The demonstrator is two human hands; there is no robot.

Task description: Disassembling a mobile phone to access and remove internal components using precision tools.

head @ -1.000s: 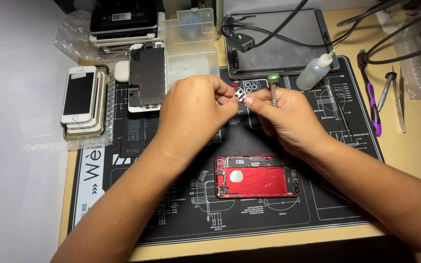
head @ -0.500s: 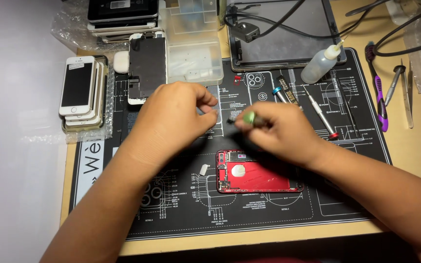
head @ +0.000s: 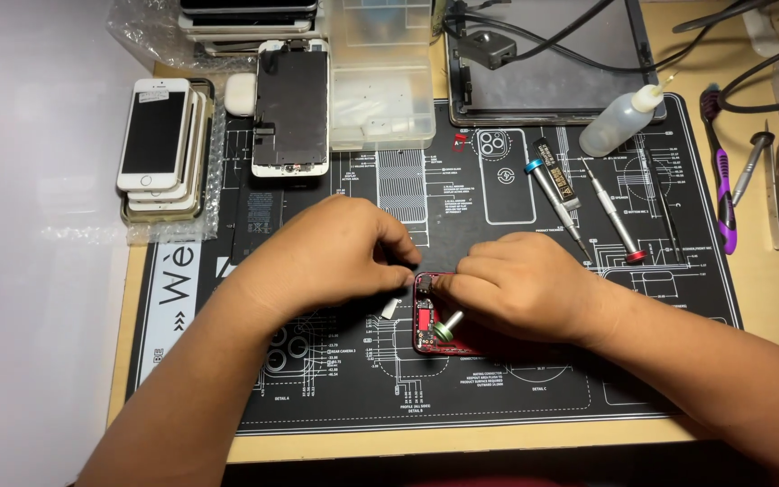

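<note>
Black repair mat (head: 335,397) bears an opened red phone (head: 427,317); right hand (head: 520,284) grips a green-capped screwdriver (head: 448,326).

left hand (head: 331,257) curled, fingertips pinched, right hand (head: 520,289) curled, knuckles up

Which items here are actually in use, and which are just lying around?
In use: left hand, right hand, red phone body, green-tipped screwdriver.

Lying about: stack of phones, detached screen, plastic box, squeeze bottle, two screwdrivers.
</note>
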